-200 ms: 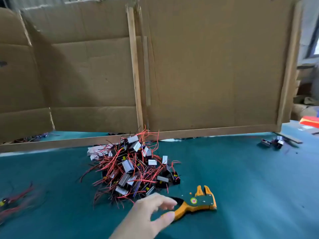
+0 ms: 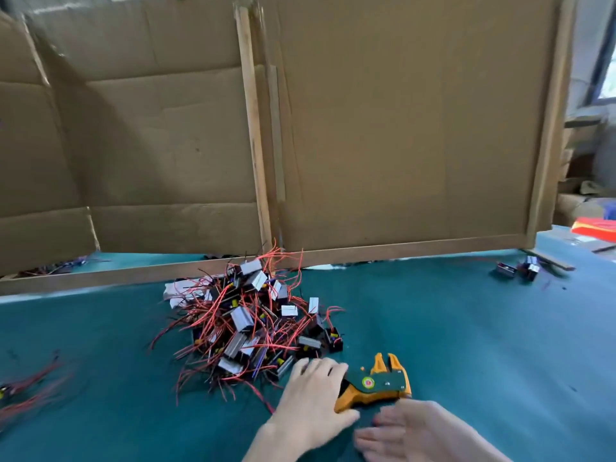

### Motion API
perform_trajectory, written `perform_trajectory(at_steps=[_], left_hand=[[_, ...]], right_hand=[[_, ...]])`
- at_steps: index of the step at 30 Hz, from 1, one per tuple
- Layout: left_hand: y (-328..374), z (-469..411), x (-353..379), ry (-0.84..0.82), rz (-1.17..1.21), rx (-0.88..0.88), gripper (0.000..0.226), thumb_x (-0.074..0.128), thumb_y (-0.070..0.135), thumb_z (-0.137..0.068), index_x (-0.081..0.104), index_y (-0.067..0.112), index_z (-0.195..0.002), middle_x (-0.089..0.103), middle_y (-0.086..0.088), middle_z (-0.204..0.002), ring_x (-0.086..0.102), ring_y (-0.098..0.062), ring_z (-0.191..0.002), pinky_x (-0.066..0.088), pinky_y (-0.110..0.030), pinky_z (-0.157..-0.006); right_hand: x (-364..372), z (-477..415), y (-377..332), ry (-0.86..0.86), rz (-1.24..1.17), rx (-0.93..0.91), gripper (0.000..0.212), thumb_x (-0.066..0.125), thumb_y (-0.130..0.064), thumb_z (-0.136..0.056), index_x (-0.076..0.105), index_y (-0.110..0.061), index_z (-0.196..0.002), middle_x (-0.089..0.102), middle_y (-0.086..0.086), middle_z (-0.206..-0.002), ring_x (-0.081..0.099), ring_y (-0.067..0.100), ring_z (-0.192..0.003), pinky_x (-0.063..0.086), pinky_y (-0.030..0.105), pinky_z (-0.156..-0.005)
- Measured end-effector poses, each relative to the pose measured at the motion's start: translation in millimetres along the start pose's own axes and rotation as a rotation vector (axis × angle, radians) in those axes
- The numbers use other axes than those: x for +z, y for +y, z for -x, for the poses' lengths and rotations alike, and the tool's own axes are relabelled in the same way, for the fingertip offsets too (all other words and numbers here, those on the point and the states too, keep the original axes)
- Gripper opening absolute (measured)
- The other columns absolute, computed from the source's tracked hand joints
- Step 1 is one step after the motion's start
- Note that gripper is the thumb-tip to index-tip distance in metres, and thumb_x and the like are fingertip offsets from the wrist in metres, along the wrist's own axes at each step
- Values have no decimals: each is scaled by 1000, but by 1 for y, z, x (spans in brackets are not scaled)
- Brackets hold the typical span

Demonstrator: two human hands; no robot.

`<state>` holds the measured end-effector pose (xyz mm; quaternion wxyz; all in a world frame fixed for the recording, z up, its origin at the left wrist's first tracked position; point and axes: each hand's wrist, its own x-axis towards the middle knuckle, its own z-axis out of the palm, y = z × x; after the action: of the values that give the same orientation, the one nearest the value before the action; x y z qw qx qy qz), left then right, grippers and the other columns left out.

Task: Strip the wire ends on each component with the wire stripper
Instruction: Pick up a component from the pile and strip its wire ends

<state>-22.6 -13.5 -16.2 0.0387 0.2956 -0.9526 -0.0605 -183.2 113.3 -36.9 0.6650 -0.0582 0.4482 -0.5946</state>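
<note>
A heap of small black and silver components with red wires [image 2: 253, 328] lies on the teal table [image 2: 466, 345] near the middle. Just right of the heap's front lies the orange and green wire stripper [image 2: 380, 385], jaws pointing away from me. My left hand [image 2: 313, 401] covers its handles, fingers over the top and thumb under the orange handle. My right hand [image 2: 423, 435] comes in at the bottom right, blurred, fingers straight, just below the stripper and holding nothing.
A tall cardboard wall [image 2: 400, 128] with wooden strips stands along the back of the table. A few loose components [image 2: 516, 270] sit at the far right. Red wires [image 2: 30, 385] lie blurred at the left edge. A red-orange object [image 2: 596, 228] is at the right.
My left hand has closed over the stripper's handles. My right hand has come into view at the bottom right.
</note>
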Motion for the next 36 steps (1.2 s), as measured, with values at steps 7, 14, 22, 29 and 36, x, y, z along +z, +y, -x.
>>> perform_trajectory(at_steps=[7, 14, 22, 29, 36], left_hand=[[1, -19, 7, 85, 28, -114, 54, 43, 51, -87, 46, 16, -127, 47, -1, -125, 37, -21, -121, 30, -32, -103], [59, -35, -12, 344, 412, -238, 50, 44, 51, -91, 46, 21, -132, 51, 2, -126, 40, -17, -120, 31, -27, -102], [42, -40, -64, 359, 574, -40, 49, 46, 50, -90, 53, 22, -130, 57, 8, -121, 53, -9, -112, 40, -26, -97], [-29, -73, -33, 138, 265, -9, 48, 46, -1, -91, 50, 14, -136, 51, -3, -138, 43, -16, -130, 29, -26, -110], [-31, -83, 4, 377, 336, 13, 15, 59, 22, -94, 72, 15, -94, 70, 4, -98, 59, -13, -97, 42, -27, -89]], right_hand=[[40, -3, -20, 17, 246, 15, 52, 64, -5, -67, 60, 17, -114, 64, 34, -111, 61, 42, -101, 46, 49, -94], [54, -17, -31, -32, 107, -296, 26, 65, -30, -84, 69, -10, -101, 69, 14, -93, 67, 27, -83, 53, 39, -76], [54, -35, -92, -98, 38, -317, 19, 66, -16, -73, 73, -5, -87, 70, 18, -88, 71, 31, -75, 59, 42, -63], [39, -58, -117, -45, 58, -303, 52, 57, 9, -68, 63, -2, -119, 61, 19, -77, 67, 34, -69, 57, 58, -71], [-2, -73, -100, -82, -65, -252, 58, 55, 10, -70, 60, 0, -127, 63, 24, -83, 65, 36, -72, 58, 53, -69]])
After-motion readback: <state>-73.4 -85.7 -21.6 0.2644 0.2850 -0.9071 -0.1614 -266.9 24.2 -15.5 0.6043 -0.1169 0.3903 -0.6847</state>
